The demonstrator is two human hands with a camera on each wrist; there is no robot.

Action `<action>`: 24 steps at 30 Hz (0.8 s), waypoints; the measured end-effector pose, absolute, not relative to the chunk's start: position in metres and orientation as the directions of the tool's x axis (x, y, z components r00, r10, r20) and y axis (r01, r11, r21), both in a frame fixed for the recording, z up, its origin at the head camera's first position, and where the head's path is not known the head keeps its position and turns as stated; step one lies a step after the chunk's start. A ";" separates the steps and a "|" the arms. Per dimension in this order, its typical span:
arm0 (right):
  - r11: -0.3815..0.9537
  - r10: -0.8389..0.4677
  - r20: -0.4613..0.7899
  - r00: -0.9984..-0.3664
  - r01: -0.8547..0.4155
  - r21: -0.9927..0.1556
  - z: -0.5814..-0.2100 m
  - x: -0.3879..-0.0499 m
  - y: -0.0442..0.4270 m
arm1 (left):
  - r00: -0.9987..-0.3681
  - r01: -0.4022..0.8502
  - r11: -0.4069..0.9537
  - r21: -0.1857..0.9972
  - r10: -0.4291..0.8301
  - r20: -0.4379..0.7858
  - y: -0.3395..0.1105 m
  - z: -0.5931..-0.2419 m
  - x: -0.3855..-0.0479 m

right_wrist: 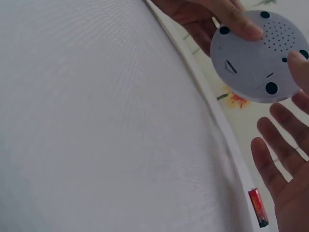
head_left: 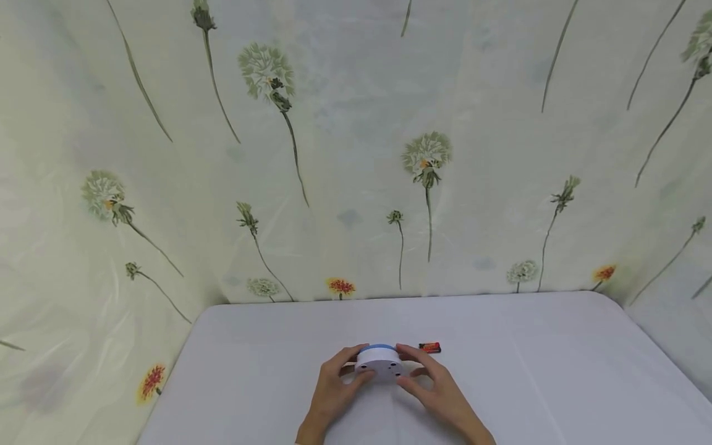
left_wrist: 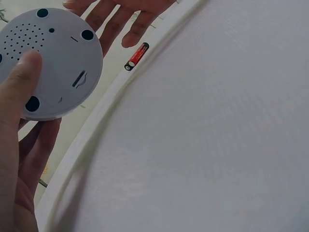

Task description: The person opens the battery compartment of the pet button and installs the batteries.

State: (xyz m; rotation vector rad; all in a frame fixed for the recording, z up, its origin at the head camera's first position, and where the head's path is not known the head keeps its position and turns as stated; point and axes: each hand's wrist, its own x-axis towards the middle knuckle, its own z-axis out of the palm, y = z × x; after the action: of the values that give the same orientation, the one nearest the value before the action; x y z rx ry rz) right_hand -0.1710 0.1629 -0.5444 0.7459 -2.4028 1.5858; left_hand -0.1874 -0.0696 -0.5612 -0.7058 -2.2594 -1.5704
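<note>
A round white device (head_left: 378,364) with a blue top edge is held up between both hands, its underside toward the person. That underside (left_wrist: 60,63) shows dark round feet, a patch of small holes and a slot. My left hand (head_left: 335,389) grips its left side, thumb on the underside, as the right wrist view also shows at the device (right_wrist: 251,58). The right hand (head_left: 439,392) touches the right side with thumb and a fingertip; its other fingers (right_wrist: 277,150) are spread. Beyond the right hand lies a red and black battery (head_left: 430,347).
A white cloth-covered table (head_left: 261,358) extends around the hands. Behind it and at both sides hangs a pale curtain (head_left: 345,154) printed with dandelions and orange flowers.
</note>
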 end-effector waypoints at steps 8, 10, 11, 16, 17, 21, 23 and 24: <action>0.299 -0.333 0.373 -0.866 -0.472 -0.829 -0.545 -0.171 0.162 | -0.899 0.428 0.284 0.858 0.231 0.372 -0.069 -0.558 -0.185; 0.294 -0.335 0.363 -0.869 -0.463 -0.836 -0.543 -0.170 0.162 | -0.908 0.405 0.279 0.871 0.234 0.348 -0.069 -0.558 -0.185; 0.290 -0.334 0.358 -0.872 -0.457 -0.841 -0.543 -0.170 0.162 | -0.912 0.395 0.277 0.876 0.235 0.337 -0.069 -0.558 -0.185; 0.273 -0.331 0.357 -0.873 -0.451 -0.850 -0.542 -0.170 0.161 | -0.916 0.382 0.270 0.884 0.237 0.324 -0.069 -0.558 -0.183; 0.270 -0.326 0.351 -0.878 -0.442 -0.856 -0.542 -0.170 0.161 | -0.914 0.386 0.271 0.882 0.241 0.326 -0.069 -0.558 -0.183; 0.264 -0.308 0.333 -0.891 -0.416 -0.870 -0.543 -0.169 0.161 | -0.910 0.395 0.273 0.877 0.249 0.332 -0.069 -0.556 -0.182; 0.267 -0.307 0.333 -0.892 -0.417 -0.869 -0.543 -0.169 0.161 | -0.911 0.392 0.280 0.876 0.251 0.327 -0.069 -0.555 -0.182; 0.268 -0.306 0.337 -0.890 -0.421 -0.867 -0.544 -0.169 0.161 | -0.913 0.387 0.281 0.878 0.250 0.323 -0.069 -0.555 -0.182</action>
State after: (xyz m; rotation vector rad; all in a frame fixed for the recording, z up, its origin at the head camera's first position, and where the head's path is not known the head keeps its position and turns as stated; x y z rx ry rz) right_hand -0.1689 0.1608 -0.5436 0.6953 -2.4183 1.7043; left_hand -0.1818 -0.0688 -0.5552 -0.6042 -2.4149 -1.7100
